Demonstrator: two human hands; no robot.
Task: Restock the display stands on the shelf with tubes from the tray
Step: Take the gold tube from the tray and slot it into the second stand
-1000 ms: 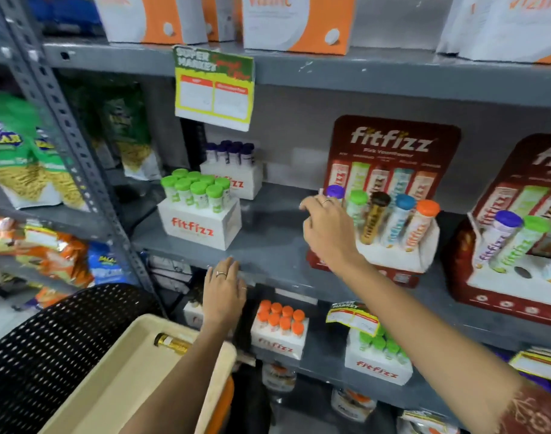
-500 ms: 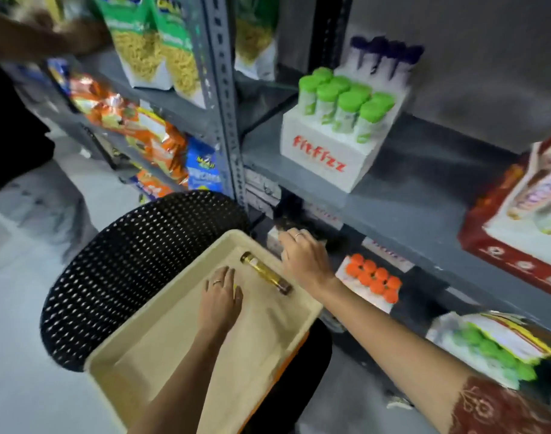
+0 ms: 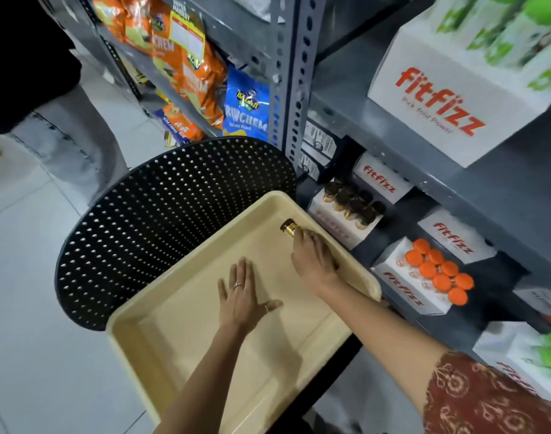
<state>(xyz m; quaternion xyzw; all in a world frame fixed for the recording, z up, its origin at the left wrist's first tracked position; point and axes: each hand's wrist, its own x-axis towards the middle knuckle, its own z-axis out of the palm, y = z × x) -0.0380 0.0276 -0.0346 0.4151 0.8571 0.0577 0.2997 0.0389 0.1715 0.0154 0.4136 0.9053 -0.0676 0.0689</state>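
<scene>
A cream plastic tray (image 3: 161,343) rests on a black perforated chair. One gold tube (image 3: 288,227) lies along the tray's far right rim, its dark cap pointing away. My right hand (image 3: 314,261) covers most of the tube with fingers curled around it. My left hand (image 3: 240,294) lies flat and open on the tray floor, holding nothing. On the grey shelf (image 3: 355,98) to the right stand white fitfizz boxes: one with green tubes (image 3: 455,98), one with gold tubes (image 3: 339,208), one with orange caps (image 3: 421,277).
The black perforated chair back (image 3: 161,214) curves behind the tray. A perforated grey shelf post (image 3: 291,76) rises beside it. Snack bags (image 3: 186,67) fill the left shelves. Another person's dark clothing (image 3: 26,57) is at the upper left, over white floor tiles.
My view has dropped from the shelf to the tray. My right hand left the display stand, came down and closed over the gold tube. My left hand settled flat in the tray.
</scene>
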